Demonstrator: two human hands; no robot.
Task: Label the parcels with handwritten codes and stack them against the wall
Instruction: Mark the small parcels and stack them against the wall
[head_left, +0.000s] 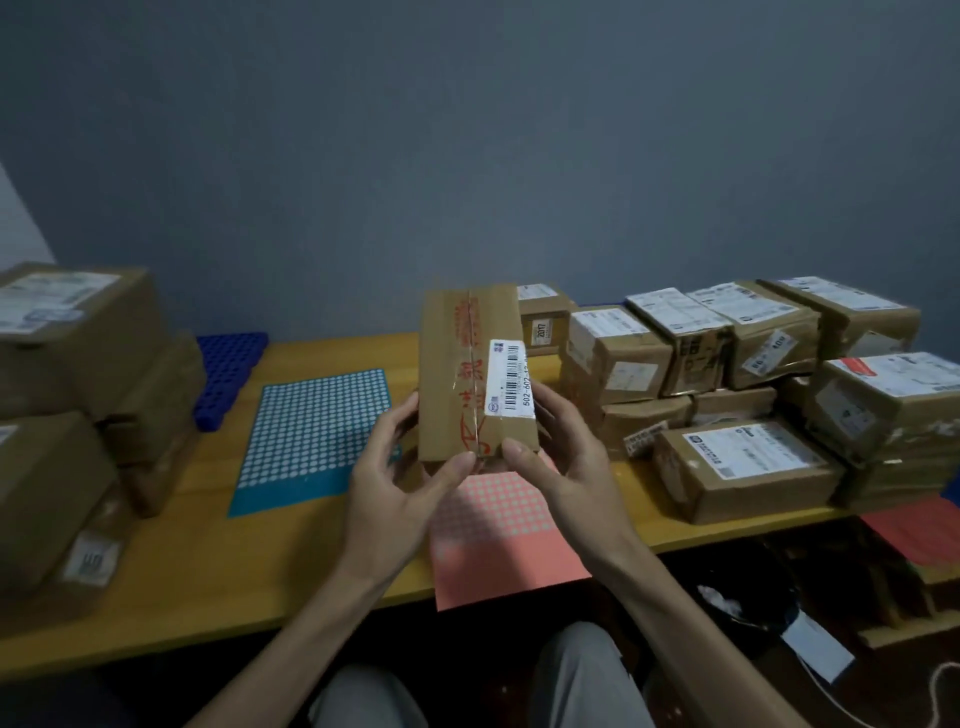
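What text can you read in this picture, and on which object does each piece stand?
"502-602-12", then unclear: white barcode label on the held parcel.
"2017": small box behind it.
Red print on its tape: too blurred to read.
Other parcels' labels: too small to read.

Held parcel (457, 374) label (510, 378): code end hidden; L parcels (78, 332) blurred, cropped.

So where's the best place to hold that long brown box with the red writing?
By its two long side edges near the lower end, one hand from each side. The long box is narrow, so the left hand and right hand each wrap an edge, thumbs on the front, fingers behind. That likely leaves the barcode label and taped face free for writing.
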